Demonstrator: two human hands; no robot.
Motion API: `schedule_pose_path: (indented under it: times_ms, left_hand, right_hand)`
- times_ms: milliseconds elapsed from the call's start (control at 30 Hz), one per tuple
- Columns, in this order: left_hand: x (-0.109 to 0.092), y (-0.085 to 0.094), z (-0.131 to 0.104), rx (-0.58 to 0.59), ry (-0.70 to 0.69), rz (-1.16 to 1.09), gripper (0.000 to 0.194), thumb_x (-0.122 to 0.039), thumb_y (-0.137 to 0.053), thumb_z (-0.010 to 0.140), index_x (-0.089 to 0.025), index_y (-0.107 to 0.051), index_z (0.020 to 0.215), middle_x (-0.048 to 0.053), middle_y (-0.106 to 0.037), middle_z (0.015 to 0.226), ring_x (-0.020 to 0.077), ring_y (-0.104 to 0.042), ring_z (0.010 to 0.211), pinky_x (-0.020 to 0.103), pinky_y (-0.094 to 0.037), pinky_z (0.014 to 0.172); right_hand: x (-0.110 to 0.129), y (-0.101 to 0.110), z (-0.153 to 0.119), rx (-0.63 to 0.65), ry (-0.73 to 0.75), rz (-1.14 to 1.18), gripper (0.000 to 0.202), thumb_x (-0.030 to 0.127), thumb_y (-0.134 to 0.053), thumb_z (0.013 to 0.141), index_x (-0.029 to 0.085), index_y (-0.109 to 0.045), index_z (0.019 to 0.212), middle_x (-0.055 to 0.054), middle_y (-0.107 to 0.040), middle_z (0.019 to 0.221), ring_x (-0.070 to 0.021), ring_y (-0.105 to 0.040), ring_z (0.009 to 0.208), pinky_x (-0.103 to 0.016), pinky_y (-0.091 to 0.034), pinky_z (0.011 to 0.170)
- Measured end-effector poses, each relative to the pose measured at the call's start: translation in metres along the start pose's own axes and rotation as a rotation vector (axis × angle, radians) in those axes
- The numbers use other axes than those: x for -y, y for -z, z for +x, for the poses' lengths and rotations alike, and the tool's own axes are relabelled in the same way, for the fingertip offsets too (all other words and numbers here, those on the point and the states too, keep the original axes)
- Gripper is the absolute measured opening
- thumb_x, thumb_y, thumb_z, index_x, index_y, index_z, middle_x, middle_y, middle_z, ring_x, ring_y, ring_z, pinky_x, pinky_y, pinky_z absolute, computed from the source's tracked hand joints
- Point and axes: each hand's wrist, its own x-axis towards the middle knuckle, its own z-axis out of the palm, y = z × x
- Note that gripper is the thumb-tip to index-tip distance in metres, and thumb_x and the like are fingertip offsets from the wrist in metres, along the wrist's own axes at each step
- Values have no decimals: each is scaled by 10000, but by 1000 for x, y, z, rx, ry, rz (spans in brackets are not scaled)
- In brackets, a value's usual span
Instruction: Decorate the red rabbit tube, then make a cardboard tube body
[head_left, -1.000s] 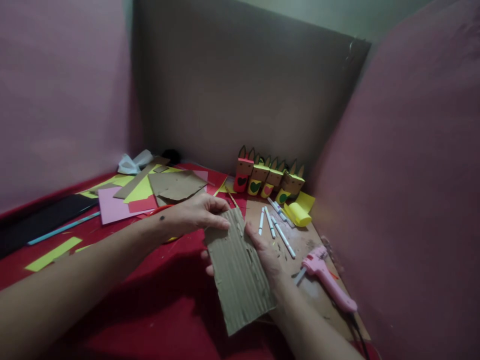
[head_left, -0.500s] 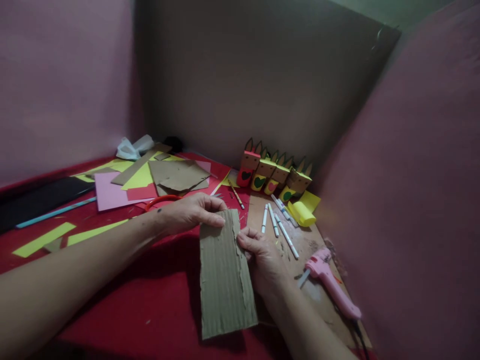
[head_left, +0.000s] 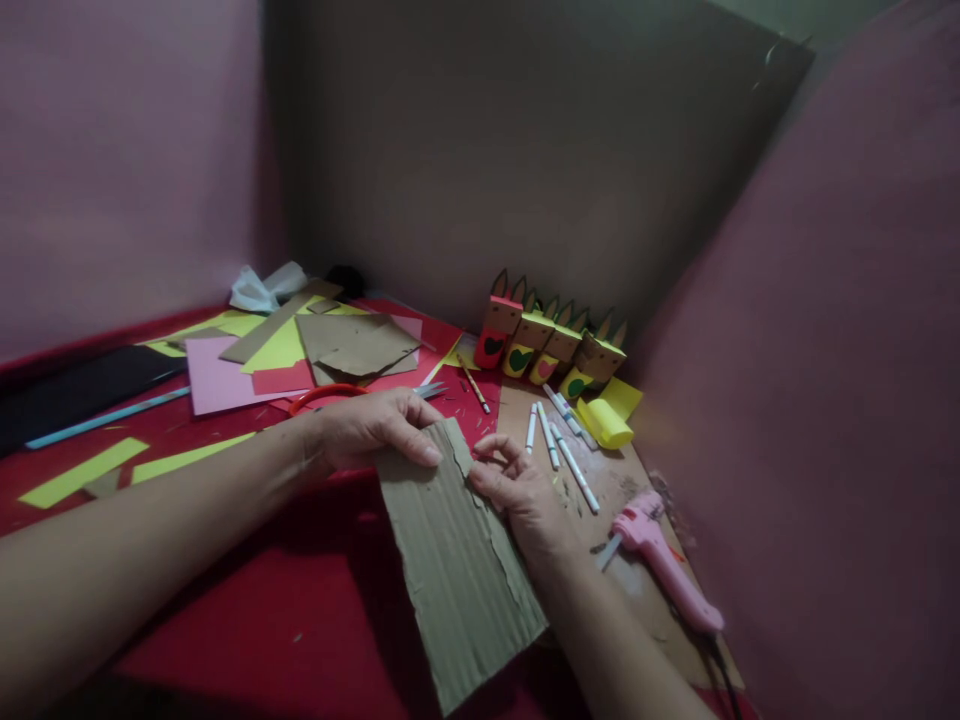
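Note:
A rectangular piece of cardboard [head_left: 457, 570] with exposed ridges is held tilted above the red cloth, its lower end toward the bottom right. My left hand [head_left: 382, 430] grips its top left corner, thumb on the face and fingers hidden behind. At the upper right edge, my right hand [head_left: 517, 490] pinches the cardboard beside a ragged, peeled strip of its surface layer. Just behind my left hand lie scissors with red handles [head_left: 326, 393], their blades pointing right.
Cardboard and coloured paper [head_left: 217, 375] cover the back left. Several upright paper figures [head_left: 499, 335] stand at the back, with white markers [head_left: 574, 470] before them. A pink glue gun [head_left: 667, 565] with a cord lies at right, near rolled yellow paper [head_left: 607, 425].
The cardboard has tilted, its lower end swinging right and its top shifting slightly left. My left hand has moved a little left with it, and more of the scissors' blades shows.

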Motion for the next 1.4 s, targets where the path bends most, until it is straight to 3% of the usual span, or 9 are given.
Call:
schedule_pose_path:
  times_ms: [133, 233, 367, 467, 767, 833, 1067, 1233, 1400]
  left_hand:
    - [0, 1, 0, -51, -9, 6, 197, -213, -782, 611, -114, -762, 780, 79, -760, 705, 169, -684, 548, 234, -558, 550]
    - [-2, 0, -1, -74, -7, 20, 155, -203, -763, 636, -116, -761, 765, 77, -756, 689, 163, -675, 532, 229, -547, 527]
    - [-5, -5, -3, -116, -9, 34, 111, -188, -750, 656, -121, -759, 744, 70, -749, 667, 152, -658, 504, 232, -540, 521]
    - [-5, -9, -3, -146, -9, 31, 90, -185, -748, 654, -124, -755, 720, 63, -743, 647, 144, -648, 496, 226, -531, 520]
    - [-4, -14, -5, -92, -23, 117, 99, -223, -745, 668, -134, -736, 707, 36, -715, 626, 119, -609, 486, 207, -486, 496]
    - [-4, -16, -6, -91, -19, 143, 110, -236, -749, 668, -133, -730, 701, 34, -706, 625, 128, -618, 513, 206, -479, 495]
    - [-2, -19, -6, -124, 45, 168, 166, -281, -780, 609, -137, -730, 674, 38, -707, 628, 133, -619, 527, 204, -481, 496]
    - [1, -20, -1, -181, 95, 140, 171, -259, -797, 553, -126, -726, 634, 45, -700, 587, 116, -591, 473, 193, -476, 468]
    - [-3, -20, -3, -117, 77, 98, 161, -244, -796, 571, -122, -737, 659, 53, -712, 602, 110, -590, 452, 191, -485, 465]
  right_hand:
    - [2, -5, -9, -80, 398, -518, 54, 208, -680, 762, 226, -688, 813, 11, -618, 720, -130, -565, 682, -257, -444, 655]
    - [-1, -6, -15, -103, 746, -907, 134, 162, -568, 851, 218, -675, 909, -39, -626, 820, -164, -591, 774, -301, -475, 720]
    - [-7, -6, -19, -171, 950, -1192, 170, 167, -498, 908, 182, -646, 989, -91, -662, 844, -200, -626, 804, -334, -500, 724]
    - [-8, -6, -19, -154, 898, -1234, 196, 167, -473, 920, 163, -657, 986, -103, -671, 842, -200, -639, 796, -327, -507, 717]
    - [-1, -8, -18, -156, 471, -913, 138, 295, -600, 844, 207, -686, 780, -38, -686, 730, -173, -623, 679, -294, -458, 627]
    - [-1, -8, -19, -164, 446, -895, 187, 305, -565, 866, 203, -670, 749, -29, -669, 697, -163, -607, 657, -289, -448, 622]
    - [-2, -7, -22, -80, 737, -1309, 242, 215, -410, 941, 179, -572, 765, -50, -617, 693, -161, -581, 649, -281, -385, 613]
    - [-7, -6, -16, -169, 1008, -1745, 256, 135, -377, 912, 194, -505, 698, -42, -559, 608, -166, -469, 545, -310, -250, 534]
    - [-2, -7, -18, -143, 915, -1551, 219, 141, -381, 910, 207, -454, 714, -23, -524, 640, -154, -471, 578, -282, -300, 553]
